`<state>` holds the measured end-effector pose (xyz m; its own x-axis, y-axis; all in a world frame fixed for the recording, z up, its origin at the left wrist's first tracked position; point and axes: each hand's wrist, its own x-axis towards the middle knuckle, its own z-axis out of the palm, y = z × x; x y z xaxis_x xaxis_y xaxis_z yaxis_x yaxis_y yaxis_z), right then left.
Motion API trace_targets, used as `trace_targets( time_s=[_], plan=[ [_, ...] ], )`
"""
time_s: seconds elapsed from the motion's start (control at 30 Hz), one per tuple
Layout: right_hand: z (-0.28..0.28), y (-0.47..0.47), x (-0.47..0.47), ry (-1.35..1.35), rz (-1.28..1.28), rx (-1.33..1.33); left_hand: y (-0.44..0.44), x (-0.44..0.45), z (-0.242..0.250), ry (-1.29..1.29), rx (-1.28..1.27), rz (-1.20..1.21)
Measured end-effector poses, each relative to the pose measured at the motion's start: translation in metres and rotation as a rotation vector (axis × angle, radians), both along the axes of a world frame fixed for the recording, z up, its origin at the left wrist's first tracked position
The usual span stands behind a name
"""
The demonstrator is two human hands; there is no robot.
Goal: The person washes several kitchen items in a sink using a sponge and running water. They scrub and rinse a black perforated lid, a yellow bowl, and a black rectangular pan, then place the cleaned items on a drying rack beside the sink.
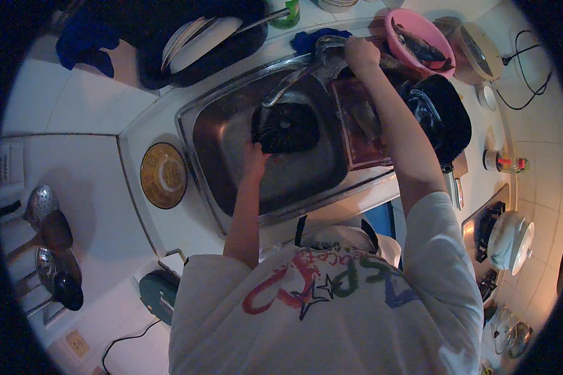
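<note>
In the steel sink, my left hand point(255, 157) grips the near left edge of a black basin point(288, 126), which looks like a shallow plastic tray or pan. The faucet spout point(284, 86) reaches over it, and what seems to be a thin stream of water falls into it. My right hand point(362, 54) is closed on the faucet handle point(332, 43) behind the sink; its fingertips are partly hidden. Beneath my right forearm lies a reddish board or tray point(354, 124) with what looks like a fish on it.
A pink basin point(394, 33) with whole fish stands at the back right, beside a black plastic bag point(452, 112). Plates point(201, 44) lean in a dark rack at the back left. A yellow woven-looking plate point(164, 176) lies left of the sink; a white pot point(509, 241) sits on the stove.
</note>
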<state>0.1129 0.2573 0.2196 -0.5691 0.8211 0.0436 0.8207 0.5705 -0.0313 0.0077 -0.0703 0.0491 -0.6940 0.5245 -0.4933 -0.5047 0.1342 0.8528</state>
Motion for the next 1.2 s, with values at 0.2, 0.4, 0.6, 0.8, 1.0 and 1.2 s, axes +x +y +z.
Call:
trace_targets(
  time_s=[0.2,0.4,0.6,0.8,1.0,1.2],
  plan=[
    [-0.033,0.015,0.011,0.143,-0.160,-0.142,-0.034,0.002,0.012,-0.416,0.300,0.107],
    [-0.038,-0.050,0.048,-0.064,0.074,-0.192,-0.063,0.014,0.033,-0.448,0.512,-0.008],
    [-0.109,-0.132,0.099,-0.094,-0.109,0.058,-0.062,0.030,0.067,-0.575,0.598,0.152],
    [-0.119,-0.111,0.106,0.387,-0.043,-0.080,-0.056,0.032,0.074,-0.484,0.600,0.177],
    [-0.081,-0.199,0.036,0.932,0.360,-0.333,-0.044,0.039,0.065,-0.564,0.675,0.150],
    [-0.078,-0.283,0.003,0.817,0.663,-0.384,-0.042,0.043,0.087,-0.539,0.547,0.169]
  ],
)
